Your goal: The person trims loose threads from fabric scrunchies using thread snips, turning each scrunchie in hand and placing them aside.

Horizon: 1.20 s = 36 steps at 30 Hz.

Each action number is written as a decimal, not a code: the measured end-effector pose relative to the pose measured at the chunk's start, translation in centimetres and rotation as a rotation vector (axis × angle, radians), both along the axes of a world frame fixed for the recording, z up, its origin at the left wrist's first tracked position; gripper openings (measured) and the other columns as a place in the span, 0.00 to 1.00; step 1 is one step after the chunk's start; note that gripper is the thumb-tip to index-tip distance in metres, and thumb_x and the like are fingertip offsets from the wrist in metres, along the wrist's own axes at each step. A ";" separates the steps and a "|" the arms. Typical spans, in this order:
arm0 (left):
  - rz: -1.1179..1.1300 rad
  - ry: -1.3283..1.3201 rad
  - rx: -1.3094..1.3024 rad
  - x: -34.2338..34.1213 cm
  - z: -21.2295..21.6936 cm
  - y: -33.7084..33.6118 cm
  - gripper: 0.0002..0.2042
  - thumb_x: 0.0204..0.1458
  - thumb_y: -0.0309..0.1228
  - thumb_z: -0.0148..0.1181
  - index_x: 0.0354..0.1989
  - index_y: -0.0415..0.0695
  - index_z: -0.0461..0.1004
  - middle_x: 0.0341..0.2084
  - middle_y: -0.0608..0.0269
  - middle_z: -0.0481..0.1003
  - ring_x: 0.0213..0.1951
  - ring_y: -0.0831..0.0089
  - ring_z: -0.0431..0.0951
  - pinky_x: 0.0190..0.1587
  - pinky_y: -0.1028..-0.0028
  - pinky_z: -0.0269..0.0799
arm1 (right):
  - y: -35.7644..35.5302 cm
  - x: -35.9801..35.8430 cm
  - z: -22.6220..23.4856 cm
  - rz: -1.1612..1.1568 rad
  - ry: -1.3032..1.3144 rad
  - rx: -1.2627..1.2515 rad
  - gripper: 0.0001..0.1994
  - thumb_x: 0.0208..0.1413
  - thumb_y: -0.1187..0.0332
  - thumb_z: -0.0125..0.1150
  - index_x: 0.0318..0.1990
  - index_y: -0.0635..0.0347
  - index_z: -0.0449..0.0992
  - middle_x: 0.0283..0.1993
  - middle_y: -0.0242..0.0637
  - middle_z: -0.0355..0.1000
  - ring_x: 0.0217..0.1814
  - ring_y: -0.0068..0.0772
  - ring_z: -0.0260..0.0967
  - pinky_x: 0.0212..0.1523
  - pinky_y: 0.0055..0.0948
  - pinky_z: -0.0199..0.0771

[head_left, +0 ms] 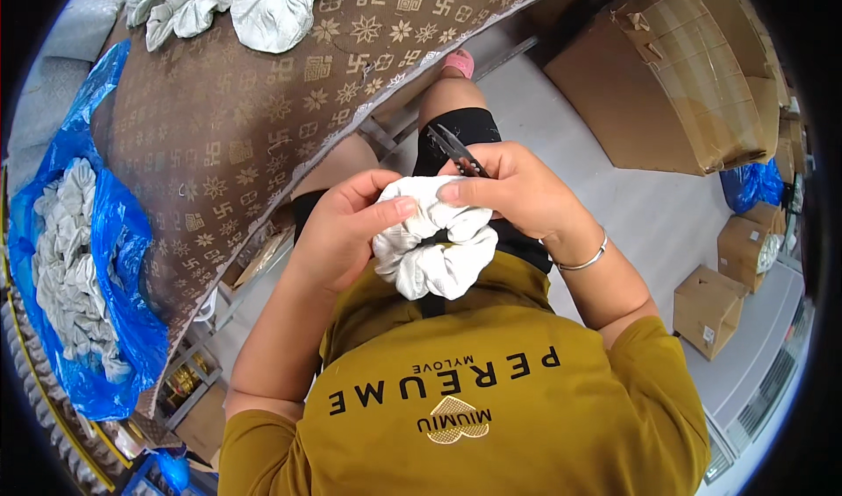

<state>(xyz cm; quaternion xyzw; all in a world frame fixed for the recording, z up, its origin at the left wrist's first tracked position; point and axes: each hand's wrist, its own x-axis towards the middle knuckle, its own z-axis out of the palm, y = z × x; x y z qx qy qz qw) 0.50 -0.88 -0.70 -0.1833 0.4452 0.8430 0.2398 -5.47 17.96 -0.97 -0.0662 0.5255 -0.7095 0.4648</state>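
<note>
So both hands are on the same thing here: a white scrunchie (438, 272), held up in front of the lap with its ruffled ring facing the camera. Left hand (346, 220) has it pinched along the upper left edge, thumb on top. Right hand (509, 189) does the same at the top, thumb pressing down on the fabric, and it's also hanging on to some black snips (460, 156). Those stick out past the fingers, tips aimed up and away from the scrunchie, blades a bit apart. Can't see what the fingers behind the fabric are doing.

Just beyond the right hand there's a silver bracelet (589, 257) on that wrist. Right below the grip is a mustard shirt (614, 417), and above it a pink slipper (460, 62) on a foot.

Left of the grip, a brown patterned cloth (246, 145) spreads out, with a heap of pale scrunchies (272, 9) at its far end. Further left, a blue plastic bag (132, 277) is stuffed with more crumpled white pieces (66, 259).

Well off to the right: a big cardboard box (649, 84), with a smaller carton (706, 307) nearer the body.
</note>
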 end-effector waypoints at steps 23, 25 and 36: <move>-0.049 -0.105 0.032 0.9 -1.6 0.8 0.08 0.46 0.25 0.53 0.34 0.38 0.67 0.30 0.62 0.71 0.31 0.78 0.72 0.35 0.79 0.68 | -0.4 0.5 -1.4 -0.115 0.121 0.074 0.05 0.46 0.74 0.56 0.30 0.67 0.72 0.25 0.27 0.68 0.26 0.11 0.60 0.26 0.13 0.59; -0.080 -0.118 0.017 0.8 -1.7 0.8 0.08 0.45 0.25 0.53 0.34 0.38 0.67 0.29 0.62 0.71 0.31 0.79 0.71 0.35 0.79 0.68 | -0.6 0.3 -1.9 0.047 0.279 0.183 0.03 0.46 0.76 0.55 0.29 0.67 0.71 0.24 0.27 0.68 0.27 0.11 0.61 0.27 0.14 0.61; -0.050 -0.201 0.052 0.7 -3.0 0.2 0.07 0.45 0.23 0.51 0.33 0.38 0.65 0.36 0.54 0.71 0.34 0.74 0.73 0.37 0.74 0.70 | 1.0 -0.2 -3.5 -0.042 0.437 0.180 0.09 0.49 0.70 0.55 0.36 0.66 0.69 0.29 0.27 0.67 0.30 0.12 0.59 0.30 0.15 0.62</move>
